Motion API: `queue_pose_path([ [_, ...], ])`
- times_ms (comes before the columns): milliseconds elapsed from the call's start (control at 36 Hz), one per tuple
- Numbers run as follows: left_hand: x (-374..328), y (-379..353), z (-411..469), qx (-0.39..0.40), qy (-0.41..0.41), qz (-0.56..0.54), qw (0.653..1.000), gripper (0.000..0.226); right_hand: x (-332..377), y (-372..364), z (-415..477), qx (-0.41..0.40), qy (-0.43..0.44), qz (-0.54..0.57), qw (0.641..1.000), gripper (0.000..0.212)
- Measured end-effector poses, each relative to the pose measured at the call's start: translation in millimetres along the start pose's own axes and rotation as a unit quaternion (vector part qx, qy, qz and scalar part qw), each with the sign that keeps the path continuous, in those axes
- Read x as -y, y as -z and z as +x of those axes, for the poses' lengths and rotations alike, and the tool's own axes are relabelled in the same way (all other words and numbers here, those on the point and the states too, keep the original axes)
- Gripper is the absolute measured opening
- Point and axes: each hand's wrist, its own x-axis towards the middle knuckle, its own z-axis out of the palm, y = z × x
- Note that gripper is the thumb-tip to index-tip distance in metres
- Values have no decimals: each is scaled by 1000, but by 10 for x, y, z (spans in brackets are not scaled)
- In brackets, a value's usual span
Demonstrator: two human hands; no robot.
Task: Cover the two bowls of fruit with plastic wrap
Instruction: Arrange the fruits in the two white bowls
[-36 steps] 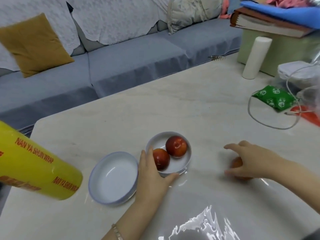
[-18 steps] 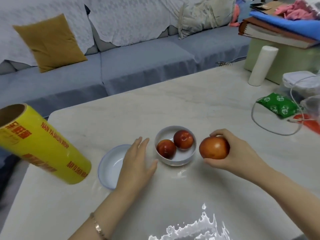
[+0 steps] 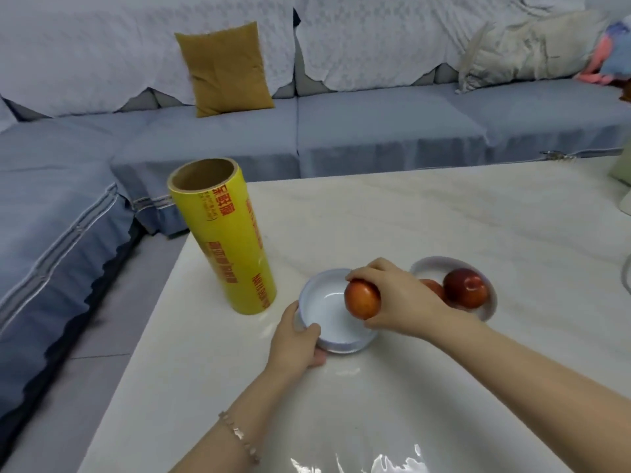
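Note:
Two white bowls stand side by side on the pale table. My left hand (image 3: 296, 339) grips the near rim of the left bowl (image 3: 327, 303), which has nothing lying in it. Above that bowl my right hand (image 3: 396, 300) holds a red fruit (image 3: 362, 299). The right bowl (image 3: 486, 310) holds two red fruits (image 3: 466, 288), one partly hidden behind my right hand. A tall yellow roll of plastic wrap (image 3: 227, 237) stands upright just left of the bowls. A loose sheet of plastic wrap (image 3: 362, 464) glints at the table's near edge.
The table (image 3: 409, 213) stretches to the right and back. A blue-grey sofa (image 3: 375, 131) with a mustard cushion (image 3: 223, 68) runs along the far and left sides. The table's left edge lies close to the roll.
My right hand carried the red fruit left, past the filled bowl, to above the left bowl. My left hand moved from flat on the table to gripping that bowl's rim. The view swung left.

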Motion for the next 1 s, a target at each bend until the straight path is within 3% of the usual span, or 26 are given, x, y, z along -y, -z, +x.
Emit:
queue_pose_path([
  [278,227,182,-217,74,-3,-1,997,45,99,-490,192,164,99,-120,974,45],
  [444,395,204,-213,86,-5,-4,996,46,-23,-519,40,175,98,-70,977,76],
  [528,427,237,-218,95,-3,10,995,45,-50,-359,-30,141,84,2,986,75],
  [611,344,340,-173,25,-14,23,999,46,-119,-109,-106,75,58,32,995,64],
  [694,195,608,4,-137,-61,57,987,86,-231,36,-159,11,20,42,999,49],
  [778,-33,885,206,-220,-125,56,966,110,-297,102,-222,-10,-7,60,998,31],
  [889,-348,1055,502,-192,-212,5,958,108,-265,102,-345,-17,-23,79,996,21],
  [1000,-489,989,639,-188,-244,2,951,98,-184,23,-466,-18,-20,107,994,17],
])
